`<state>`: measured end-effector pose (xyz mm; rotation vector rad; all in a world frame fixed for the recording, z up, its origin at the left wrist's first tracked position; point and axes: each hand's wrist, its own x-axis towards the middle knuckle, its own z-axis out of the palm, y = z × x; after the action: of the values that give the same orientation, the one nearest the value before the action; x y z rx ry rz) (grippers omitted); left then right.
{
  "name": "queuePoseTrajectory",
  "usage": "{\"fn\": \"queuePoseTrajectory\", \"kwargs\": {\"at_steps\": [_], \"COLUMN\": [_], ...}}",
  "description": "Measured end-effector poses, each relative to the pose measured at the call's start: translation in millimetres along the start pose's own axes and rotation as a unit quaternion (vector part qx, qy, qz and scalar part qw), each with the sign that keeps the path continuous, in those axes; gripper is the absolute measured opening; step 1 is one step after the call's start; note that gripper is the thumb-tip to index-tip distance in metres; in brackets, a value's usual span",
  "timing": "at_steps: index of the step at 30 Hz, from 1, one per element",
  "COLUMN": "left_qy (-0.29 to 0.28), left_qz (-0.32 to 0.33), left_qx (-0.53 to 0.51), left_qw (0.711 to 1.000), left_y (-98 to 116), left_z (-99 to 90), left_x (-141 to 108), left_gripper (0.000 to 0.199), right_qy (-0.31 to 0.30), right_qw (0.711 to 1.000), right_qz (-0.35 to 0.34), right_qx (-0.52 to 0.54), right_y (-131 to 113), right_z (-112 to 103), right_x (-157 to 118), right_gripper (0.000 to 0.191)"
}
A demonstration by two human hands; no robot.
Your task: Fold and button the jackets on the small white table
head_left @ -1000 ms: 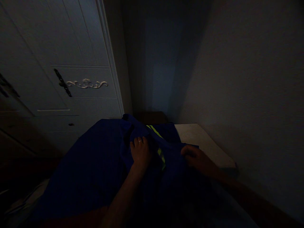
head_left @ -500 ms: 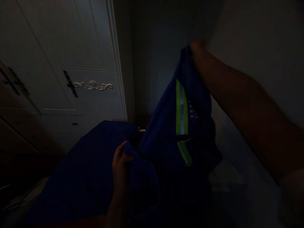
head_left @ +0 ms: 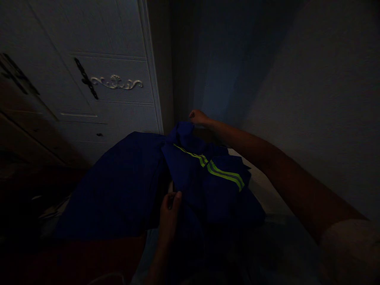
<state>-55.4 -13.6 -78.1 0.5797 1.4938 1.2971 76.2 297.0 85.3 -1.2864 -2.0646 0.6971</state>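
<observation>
You have two hands in view, one left hand (head_left: 168, 215) and one right hand (head_left: 198, 117). Before you are two blue pieces to count: one jacket (head_left: 190, 180) and one plain cloth (head_left: 115, 186). The jacket gives you two bright bands (head_left: 225, 173). On the one cabinet (head_left: 115, 35) you can count three long handles (head_left: 86, 78), one scroll ornament (head_left: 116, 82) and one knob (head_left: 99, 135); in this gloom, there may be a second knob (head_left: 35, 130). You show one pale sleeve (head_left: 350, 245).

The top and left edges crop the wardrobe (head_left: 118, 43) at upper left. Shadow at lower centre swallows the near edge of the reflective-striped blue jacket (head_left: 219, 194) and whether the left hand (head_left: 169, 211) grips it. The pale sleeve (head_left: 350, 249) is cut off at lower right.
</observation>
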Motion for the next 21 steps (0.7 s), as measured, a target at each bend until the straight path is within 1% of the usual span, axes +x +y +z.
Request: {"fn": "queuePoseTrajectory", "kwargs": {"at_steps": [2,3,4,6,8,9,10,11,12,13,15,16,17,19,20,21], "left_qy": [0.045,0.060,0.070,0.071,0.064,0.057,0.045,0.030,0.012,-0.008,-0.034,-0.038,-0.036,-0.027,-0.029,-0.037], "left_qz": [0.038,0.050,0.058,0.073,0.099,0.111,0.119,0.121,0.114,0.102,0.060,0.034,0.009,-0.034,-0.051,-0.065], "left_qx": [0.106,0.137,0.151,0.153,0.169,0.190,0.214,0.231,0.231,0.207,0.095,0.025,-0.038,-0.136,-0.174,-0.209], "left_qw": [0.993,0.987,0.984,0.983,0.979,0.974,0.969,0.965,0.966,0.973,0.993,0.998,0.999,0.990,0.983,0.975], "left_y": [-1,0,0,2,4,5,6,6,5,4,-1,-4,-8,-16,-19,-23], "left_z": [-1.0,-1.1,-1.6,-5.6,-14.4,-20.1,-26.0,-31.7,-36.7,-40.5,-44.3,-44.5,-43.8,-41.3,-40.1,-39.2], "left_x": [-1,-2,-3,-5,-8,-9,-10,-11,-12,-12,-13,-13,-13,-14,-16,-18], "left_gripper": [0.050,0.048,0.044,0.037,0.032,0.027,0.020,0.016,0.018,0.021,0.029,0.034,0.038,0.042,0.042,0.042], "right_qy": [-0.015,-0.030,-0.062,-0.148,-0.224,-0.243,-0.249,-0.244,-0.235,-0.222,-0.181,-0.148,-0.106,-0.021,0.005,0.015], "right_qw": [1.000,0.999,0.996,0.980,0.958,0.950,0.944,0.939,0.933,0.927,0.915,0.910,0.906,0.897,0.893,0.893], "right_qz": [0.002,-0.014,-0.051,-0.128,-0.169,-0.180,-0.187,-0.193,-0.200,-0.209,-0.228,-0.235,-0.237,-0.221,-0.207,-0.188], "right_qx": [-0.019,-0.025,-0.035,-0.036,-0.054,-0.078,-0.111,-0.148,-0.184,-0.218,-0.280,-0.308,-0.335,-0.382,-0.399,-0.409], "right_y": [20,28,35,46,55,59,62,65,66,67,67,67,66,68,70,73], "right_z": [26,35,41,45,43,40,38,35,31,26,10,0,-12,-36,-46,-54], "right_x": [-45,-69,-94,-143,-183,-198,-210,-218,-223,-226,-227,-227,-227,-228,-230,-233], "right_gripper": [0.023,0.028,0.034,0.052,0.070,0.071,0.065,0.052,0.038,0.029,0.032,0.034,0.034,0.032,0.030,0.026]}}
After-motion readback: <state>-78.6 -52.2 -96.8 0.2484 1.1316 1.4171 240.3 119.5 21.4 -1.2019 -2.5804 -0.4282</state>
